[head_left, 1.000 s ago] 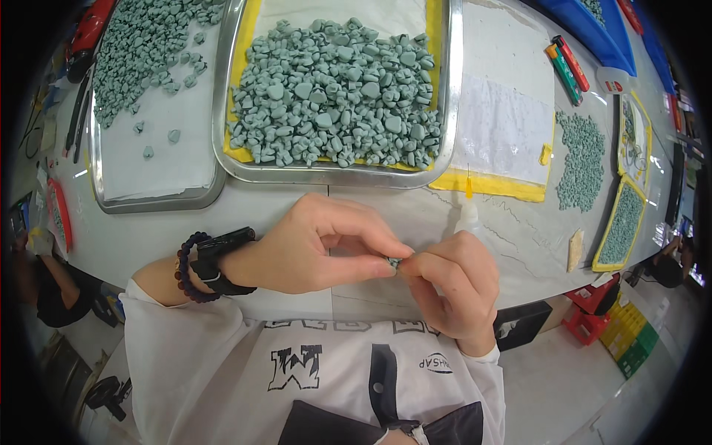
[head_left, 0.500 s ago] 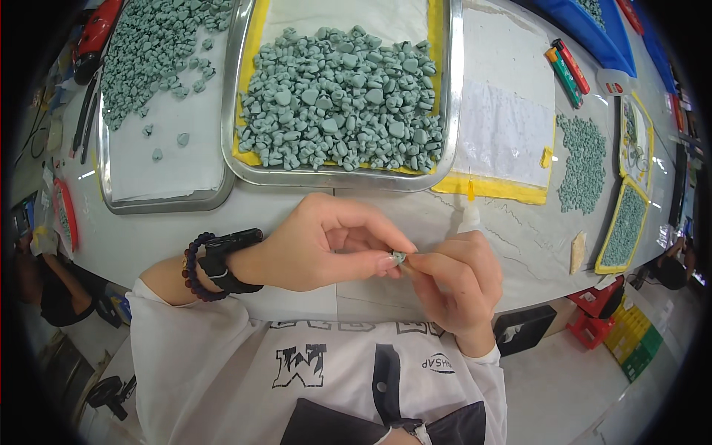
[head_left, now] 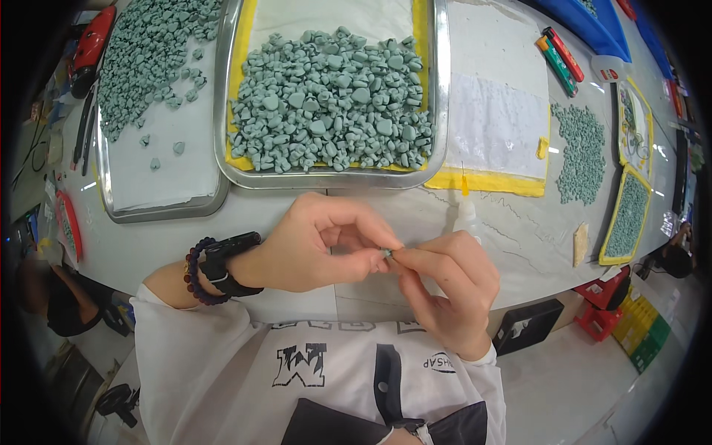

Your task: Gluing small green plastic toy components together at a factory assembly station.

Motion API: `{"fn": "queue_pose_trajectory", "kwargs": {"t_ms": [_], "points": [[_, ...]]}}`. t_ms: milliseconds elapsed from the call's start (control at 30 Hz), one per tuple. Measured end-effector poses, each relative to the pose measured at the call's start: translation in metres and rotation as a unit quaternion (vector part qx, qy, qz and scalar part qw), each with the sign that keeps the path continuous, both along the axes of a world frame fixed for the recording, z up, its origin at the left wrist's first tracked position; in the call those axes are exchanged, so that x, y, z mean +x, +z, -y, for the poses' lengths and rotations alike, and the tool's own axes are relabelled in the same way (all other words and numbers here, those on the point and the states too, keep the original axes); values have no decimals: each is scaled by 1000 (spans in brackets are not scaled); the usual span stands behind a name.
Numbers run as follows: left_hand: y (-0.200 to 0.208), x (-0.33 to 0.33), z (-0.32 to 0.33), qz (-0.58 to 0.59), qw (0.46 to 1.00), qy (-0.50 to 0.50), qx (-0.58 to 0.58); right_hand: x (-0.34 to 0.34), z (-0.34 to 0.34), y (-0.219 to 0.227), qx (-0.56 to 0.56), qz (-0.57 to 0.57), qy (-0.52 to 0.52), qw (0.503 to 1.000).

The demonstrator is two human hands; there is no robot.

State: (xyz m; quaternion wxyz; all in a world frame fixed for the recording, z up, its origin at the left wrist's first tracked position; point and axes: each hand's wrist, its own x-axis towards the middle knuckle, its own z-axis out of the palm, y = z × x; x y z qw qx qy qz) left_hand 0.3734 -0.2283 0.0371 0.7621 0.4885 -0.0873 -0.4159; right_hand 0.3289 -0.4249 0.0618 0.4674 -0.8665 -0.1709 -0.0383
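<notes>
Nearest, a pale jacket [head_left: 237, 378] with dark trim covers the person's front. Just beyond it, over the table [head_left: 271, 208], the left grip [head_left: 319, 245] grasps a small grey-green piece [head_left: 386, 254] between thumb and forefinger; a black wristband [head_left: 230, 256] and a beaded bracelet [head_left: 194, 271] circle that wrist. The right grip [head_left: 449, 285] has its thumb and forefinger drawn together at the piece's right side; I cannot tell whether it grasps the piece too. Just past the right hand is a whitish bottle [head_left: 466, 215] with a yellow needle tip. Farther on, a metal tray [head_left: 334, 180] holds a heap of similar pieces [head_left: 330, 104], with another tray [head_left: 159, 213] of them at left. To the right lies a yellow-edged sheet [head_left: 489, 122], and beyond it a loose patch of finer grey-green bits [head_left: 578, 156]. Up at the far right is a blue bin [head_left: 593, 33].
</notes>
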Motion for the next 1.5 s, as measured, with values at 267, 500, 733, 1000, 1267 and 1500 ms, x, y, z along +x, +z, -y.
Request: {"fn": "queue_pose_trajectory", "kwargs": {"t_ms": [267, 500, 733, 1000, 1267, 1500], "points": [[7, 9, 1, -119, 992, 0, -42, -2, -6, 6, 76, -6, -77, 994], [5, 5, 0, -84, 995, 24, -40, -1, -8, 3, 44, 16, -85, 995], [2, -3, 3, 0, 998, 58, -29, 0, -7, 4, 16, 13, -89, 996], [-6, -5, 1, 143, 985, 95, -15, 1, -13, 0, 4, 7, -94, 996], [4, 0, 1, 159, 983, 89, 3, -1, -16, 3, -14, 29, -107, 994], [27, -2, 3, -70, 993, 90, -25, -3, -13, 11, 26, 45, -113, 992]]}}
